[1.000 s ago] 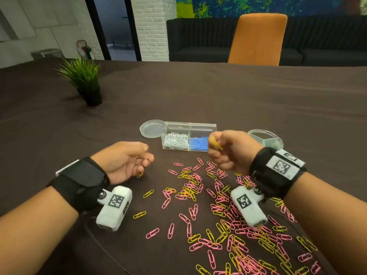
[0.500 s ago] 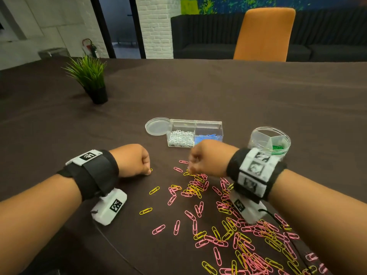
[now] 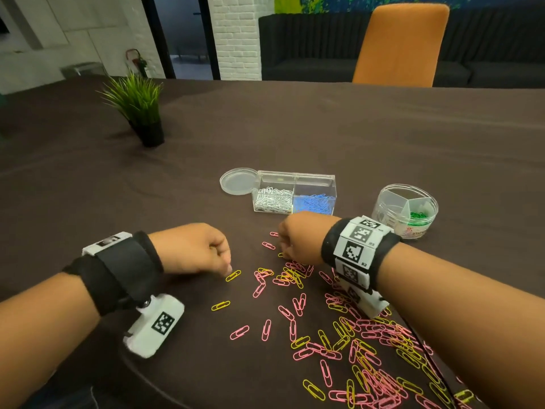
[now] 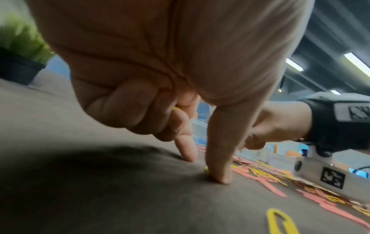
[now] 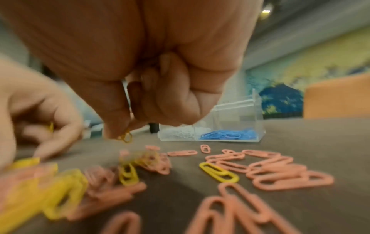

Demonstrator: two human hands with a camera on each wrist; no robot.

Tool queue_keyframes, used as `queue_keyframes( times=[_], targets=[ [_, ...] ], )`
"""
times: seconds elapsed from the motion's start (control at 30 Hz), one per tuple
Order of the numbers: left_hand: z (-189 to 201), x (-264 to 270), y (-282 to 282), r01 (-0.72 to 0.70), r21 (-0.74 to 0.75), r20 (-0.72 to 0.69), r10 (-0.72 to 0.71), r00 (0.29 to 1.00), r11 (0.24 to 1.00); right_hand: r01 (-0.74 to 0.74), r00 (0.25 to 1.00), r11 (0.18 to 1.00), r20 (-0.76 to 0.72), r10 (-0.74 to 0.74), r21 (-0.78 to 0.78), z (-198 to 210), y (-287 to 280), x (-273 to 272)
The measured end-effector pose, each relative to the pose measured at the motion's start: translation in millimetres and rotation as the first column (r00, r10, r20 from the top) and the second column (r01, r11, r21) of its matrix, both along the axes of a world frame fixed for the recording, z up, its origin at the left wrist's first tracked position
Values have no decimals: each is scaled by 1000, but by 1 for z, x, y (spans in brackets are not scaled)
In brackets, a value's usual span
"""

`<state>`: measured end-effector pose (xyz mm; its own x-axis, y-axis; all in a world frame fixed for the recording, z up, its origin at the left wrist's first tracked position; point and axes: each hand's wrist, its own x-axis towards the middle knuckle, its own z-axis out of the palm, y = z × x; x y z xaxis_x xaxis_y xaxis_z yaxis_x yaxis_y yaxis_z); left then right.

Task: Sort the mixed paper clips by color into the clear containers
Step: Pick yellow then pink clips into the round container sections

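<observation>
Pink and yellow paper clips lie scattered on the dark table. My left hand presses its thumb and forefinger down on a single yellow clip left of the pile, and a bit of yellow shows inside its curled fingers. My right hand hovers over the pile's far edge with fingers curled, pinching a yellow clip. Behind it stands a clear rectangular box with white and blue clips. A round clear jar holding green clips stands to the right.
A round clear lid lies left of the box. A small potted plant stands at the far left. An orange chair is behind the table. Another yellow clip lies alone near my left wrist.
Both hands have dropped to the table. The right hand came down from in front of the box to the pile's far edge. The left hand moved right onto a yellow clip.
</observation>
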<state>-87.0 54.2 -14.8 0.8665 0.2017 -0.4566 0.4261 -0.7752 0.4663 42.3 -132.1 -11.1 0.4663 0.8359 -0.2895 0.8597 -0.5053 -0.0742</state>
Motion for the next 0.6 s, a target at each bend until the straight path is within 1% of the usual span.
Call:
queue_keyframes(
  times=[0.03, 0.07, 0.13, 0.17, 0.2, 0.23, 0.27, 0.3, 0.33, 0.37, 0.4, 0.43, 0.47, 0.53, 0.6],
  targets=[
    [-2, 0, -3, 72, 145, 3, -73, 997, 987, 22, 999, 999, -51, -19, 45, -1, -3, 2],
    [-3, -1, -8, 95, 223, 17, -101, 995, 970, 58, 990, 992, -134, -43, 111, 0, -7, 5],
    [-4, -1, -13, 123, 254, 40, -137, 990, 959, 194, 935, 941, -343, -91, 278, 4, -18, 11],
    [-5, -1, -13, 139, 250, 33, -152, 988, 958, 288, 875, 893, -473, -99, 346, 7, -25, 14],
    [-5, 0, -14, 157, 247, 20, -167, 986, 956, 409, 767, 823, -637, -76, 395, 9, -35, 18],
    [-5, 0, -13, 169, 241, -3, -174, 985, 956, 550, 601, 730, -799, -9, 406, 11, -46, 22],
    [-5, 1, -12, 177, 236, -23, -177, 984, 955, 687, 413, 624, -907, 86, 372, 15, -57, 27],
    [-5, 2, -11, 169, 202, -31, -166, 986, 965, 791, 255, 526, -950, 183, 313, 20, -70, 34],
    [-5, 3, -9, 133, 102, -19, -131, 991, 986, 855, 147, 449, -953, 266, 258, 26, -84, 43],
    [-4, 3, -10, 55, -75, -2, -55, 998, 996, 896, 77, 389, -938, 338, 214, 32, -99, 52],
    [-4, 4, -10, -40, -290, 18, 47, 999, 956, 920, 40, 343, -919, 393, 187, 39, -113, 61],
    [-3, 7, -10, -109, -487, 28, 140, 990, 866, 937, 29, 304, -906, 421, 171, 44, -127, 71],
    [-2, 10, -10, -137, -636, 32, 203, 979, 760, 952, 28, 264, -901, 433, 157, 48, -139, 81],
    [4, 17, -17, -113, -801, 46, 249, 967, 588, 980, 33, 162, -901, 433, 114, 50, -158, 102],
    [10, 29, -27, -95, -897, 36, 284, 958, 432, 998, 19, 46, -915, 404, 40, 50, -168, 121]
  ],
)
